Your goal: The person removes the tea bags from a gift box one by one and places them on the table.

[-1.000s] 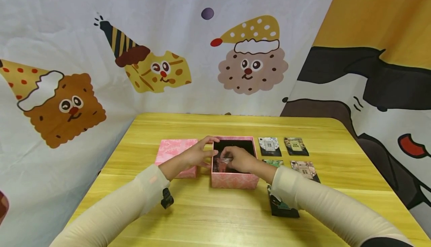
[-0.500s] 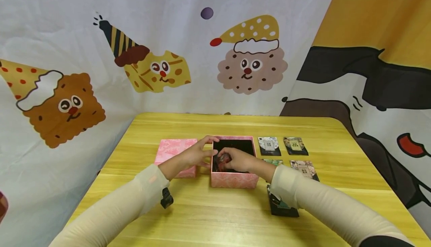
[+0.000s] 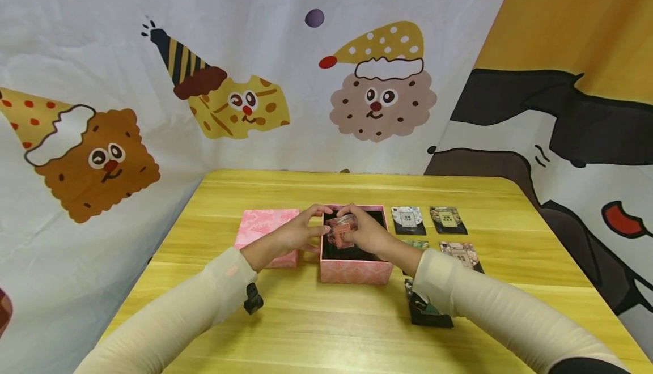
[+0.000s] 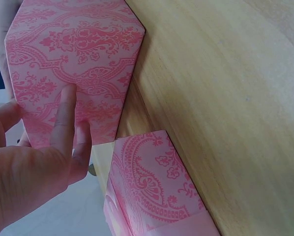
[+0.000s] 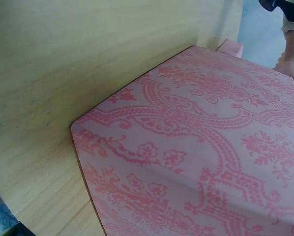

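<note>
A pink patterned box [image 3: 357,272] stands uncovered on the table, its inside dark. My left hand [image 3: 298,234] touches its left side. In the left wrist view, extended fingers of that left hand [image 4: 41,160] rest on the outer wall of the box [image 4: 75,54], the thumb near its rim. My right hand [image 3: 371,235] pinches a small red printed packet [image 3: 340,231] over the box opening. The right wrist view shows the box wall [image 5: 186,132] large; the right hand lies outside that view.
Several flat printed packets lie to the right, including a white one [image 3: 408,221], a yellow one [image 3: 448,220] and a dark green one [image 3: 427,314]. A pink, ribboned piece [image 3: 262,225], perhaps the lid, sits left of the box. A cartoon-printed cloth [image 3: 285,34] hangs behind the table.
My right hand has risen from inside the box with the red packet, whose printed face now shows above the opening. The left hand has stayed at the box's left side.
</note>
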Demonstrator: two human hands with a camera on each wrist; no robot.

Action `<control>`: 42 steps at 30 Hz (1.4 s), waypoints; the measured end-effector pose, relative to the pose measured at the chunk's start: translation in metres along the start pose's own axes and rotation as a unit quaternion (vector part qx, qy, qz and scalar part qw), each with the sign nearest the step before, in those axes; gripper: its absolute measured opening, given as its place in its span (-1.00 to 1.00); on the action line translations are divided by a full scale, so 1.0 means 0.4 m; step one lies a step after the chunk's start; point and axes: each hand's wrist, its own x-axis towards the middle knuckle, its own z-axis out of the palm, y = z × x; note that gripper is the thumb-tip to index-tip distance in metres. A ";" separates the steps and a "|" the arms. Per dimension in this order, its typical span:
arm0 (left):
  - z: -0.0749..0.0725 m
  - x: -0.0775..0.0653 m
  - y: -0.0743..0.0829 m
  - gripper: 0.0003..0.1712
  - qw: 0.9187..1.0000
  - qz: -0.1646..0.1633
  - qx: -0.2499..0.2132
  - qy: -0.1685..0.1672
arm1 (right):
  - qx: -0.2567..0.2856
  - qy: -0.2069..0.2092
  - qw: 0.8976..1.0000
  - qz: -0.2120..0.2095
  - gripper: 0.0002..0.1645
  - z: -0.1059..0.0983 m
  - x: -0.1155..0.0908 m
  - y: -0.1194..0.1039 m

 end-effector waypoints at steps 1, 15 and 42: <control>0.000 0.000 0.000 -0.55 1.000 0.000 0.001 0.000 | 0.011 0.000 1.000 0.000 -0.37 -0.001 0.000 -0.001; 0.000 0.001 0.001 -0.53 1.000 -0.009 -0.007 -0.001 | 0.059 0.023 0.998 0.001 -0.41 -0.009 -0.002 -0.017; 0.004 0.000 0.000 -0.52 1.000 -0.011 0.004 0.013 | 0.056 0.041 0.997 0.025 -0.44 -0.132 -0.097 -0.049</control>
